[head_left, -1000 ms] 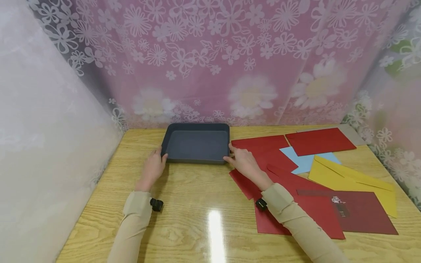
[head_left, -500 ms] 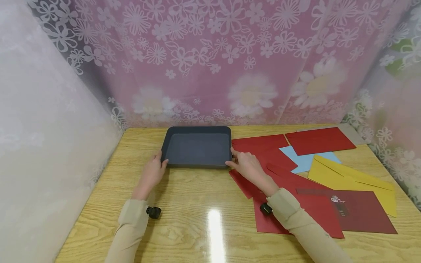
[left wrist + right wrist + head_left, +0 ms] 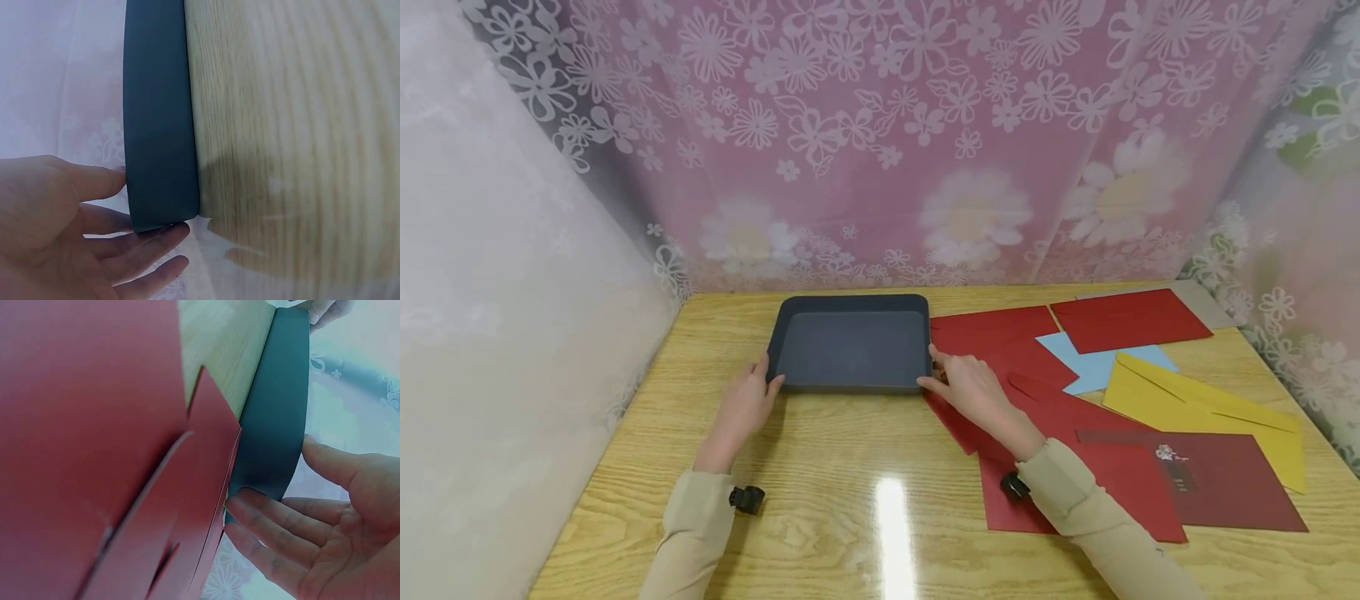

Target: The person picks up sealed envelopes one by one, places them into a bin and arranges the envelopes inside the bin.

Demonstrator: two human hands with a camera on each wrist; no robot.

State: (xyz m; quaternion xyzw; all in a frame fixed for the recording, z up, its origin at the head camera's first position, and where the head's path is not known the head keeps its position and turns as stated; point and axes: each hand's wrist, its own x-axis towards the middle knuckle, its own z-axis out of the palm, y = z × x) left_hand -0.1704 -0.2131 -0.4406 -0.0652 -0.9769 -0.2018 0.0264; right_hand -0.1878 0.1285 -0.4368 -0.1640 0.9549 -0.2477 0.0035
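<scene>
A pink cloth with white flowers point(image 3: 880, 150) stands beyond the table point(image 3: 842, 492), whose pale wood grain shows in all three views. With twelve at the far edge, a loose spread of envelopes covers the table from two to four o'clock: overlapping red envelopes point(image 3: 1097, 475) nearest the middle, a yellow envelope point(image 3: 1225, 417) and a maroon envelope point(image 3: 1232, 487) toward three and four, a partly covered blue envelope point(image 3: 1101, 372) and a grey envelope point(image 3: 1210, 308) toward two.

The dark tray point(image 3: 850, 350) sits at eleven o'clock, its right side just beside the red paper. Beige sleeves point(image 3: 692, 525) come in from seven and five.

At the tray's eight o'clock corner, the left hand point(image 3: 747, 408) grips it: the thumb meets the rim of the near wall, and the other fingers lie round the corner along the side. At its four o'clock corner, the right hand point(image 3: 979, 390) pinches likewise, thumb at the near rim, fingers against the end wall. The tray thus lies between the two sets of fingers. Smallest are the black wrist devices point(image 3: 747, 500), one at each cuff.
</scene>
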